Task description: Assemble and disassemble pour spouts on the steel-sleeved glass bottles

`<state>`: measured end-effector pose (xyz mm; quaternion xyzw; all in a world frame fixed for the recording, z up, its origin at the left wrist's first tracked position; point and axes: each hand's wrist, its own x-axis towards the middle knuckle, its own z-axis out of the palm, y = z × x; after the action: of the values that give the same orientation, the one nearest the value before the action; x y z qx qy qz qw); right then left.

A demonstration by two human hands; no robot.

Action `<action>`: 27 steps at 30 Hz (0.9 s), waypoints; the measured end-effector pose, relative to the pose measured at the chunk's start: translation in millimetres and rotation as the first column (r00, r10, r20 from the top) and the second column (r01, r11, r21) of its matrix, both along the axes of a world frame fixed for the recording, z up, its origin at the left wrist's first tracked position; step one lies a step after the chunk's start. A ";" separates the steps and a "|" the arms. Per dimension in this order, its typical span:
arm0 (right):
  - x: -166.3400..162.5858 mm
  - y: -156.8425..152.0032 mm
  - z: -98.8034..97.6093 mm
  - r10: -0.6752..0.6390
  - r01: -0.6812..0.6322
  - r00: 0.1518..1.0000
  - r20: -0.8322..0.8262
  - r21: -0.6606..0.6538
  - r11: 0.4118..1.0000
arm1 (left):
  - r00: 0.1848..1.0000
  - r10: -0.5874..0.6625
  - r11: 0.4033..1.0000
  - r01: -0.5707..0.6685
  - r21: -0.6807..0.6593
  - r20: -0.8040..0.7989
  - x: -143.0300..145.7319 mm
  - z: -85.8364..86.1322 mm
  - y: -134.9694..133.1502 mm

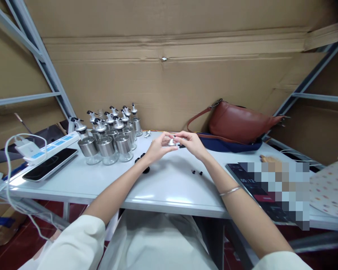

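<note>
- White sleeves (pixel 73 243) frame the bottom edge, and both bare forearms reach out over a white table (pixel 169 195). A thin silver bracelet (pixel 230 191) sits on the right wrist.
- On the table, right of the right forearm, lies a flat dark screen (pixel 249 183). The pale digits "00:12" can be read on it; the rest is blurred out.
- At the near left lies a black phone (pixel 49 164), face up and dark, with no writing to be made out.
- Small black parts (pixel 196 172) lie loose between the forearms, and a few more black pieces (pixel 143 155) lie just under the left wrist.
- The left hand (pixel 157 148) and right hand (pixel 192 144) meet above the middle of the table, fingertips turned toward each other.
- Between them is a silver cap (pixel 171 142), held clear of the tabletop. The left thumb and fingers are curled in and pinch it from one side. The right fingertips close on it from the other side, with the remaining fingers loosely bent.
- Left of the hands stands a cluster of glass bottles (pixel 109 144) with steel collars and black-tipped pour spouts. Any labels are too small to read.
- A white power strip (pixel 58 143) with blue sockets lies by the bottles, with a white charger (pixel 25 147) plugged in.
- Farther back a brown leather bag (pixel 239 122) rests on navy cloth (pixel 228 145).
- Plain cardboard (pixel 169 75) forms the wall behind.
</note>
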<state>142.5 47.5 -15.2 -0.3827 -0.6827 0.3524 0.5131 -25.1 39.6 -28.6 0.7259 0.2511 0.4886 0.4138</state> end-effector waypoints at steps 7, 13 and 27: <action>2.8 -3.3 2.1 0.153 -0.158 0.986 -0.060 -0.094 0.983 | 0.989 -0.034 0.986 0.057 0.157 -0.145 -11.4 -4.9 -10.8; 8.0 -9.5 5.0 0.414 -0.474 0.877 -0.246 -0.291 0.831 | 0.920 0.223 0.882 -0.050 0.468 -0.323 -11.2 -11.7 -29.4; 9.4 -16.7 7.6 0.653 -0.730 0.683 -0.326 -0.288 0.620 | 0.925 0.379 0.296 -0.127 0.947 0.005 -14.2 1.1 -32.4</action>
<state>151.9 30.8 -7.7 -0.1489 -0.6390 0.6878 0.3106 -39.3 7.1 -27.5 0.8296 0.0816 0.5186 -0.1903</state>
